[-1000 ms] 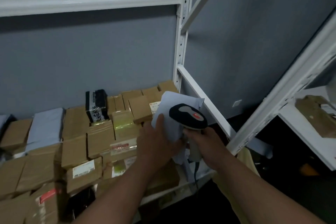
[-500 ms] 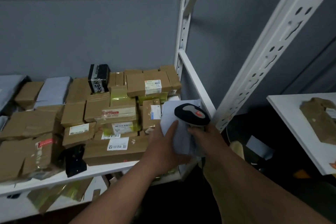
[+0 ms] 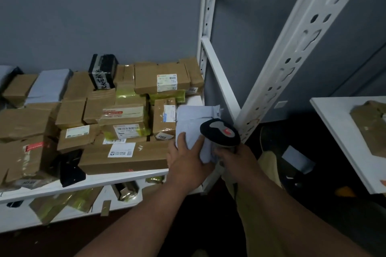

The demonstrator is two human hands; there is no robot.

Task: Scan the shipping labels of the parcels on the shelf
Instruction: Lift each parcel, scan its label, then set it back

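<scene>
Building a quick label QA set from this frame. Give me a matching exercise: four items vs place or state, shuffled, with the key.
Items:
1. barcode scanner
2. pale grey mailer
3. long flat carton
4. black-wrapped parcel

Place or state:
A. at the back of the shelf, against the wall
B. held by the left hand
C. gripped in the right hand
D. along the shelf's front edge, label up

Pairs: 1-C, 2-B, 3-D, 4-A
</scene>
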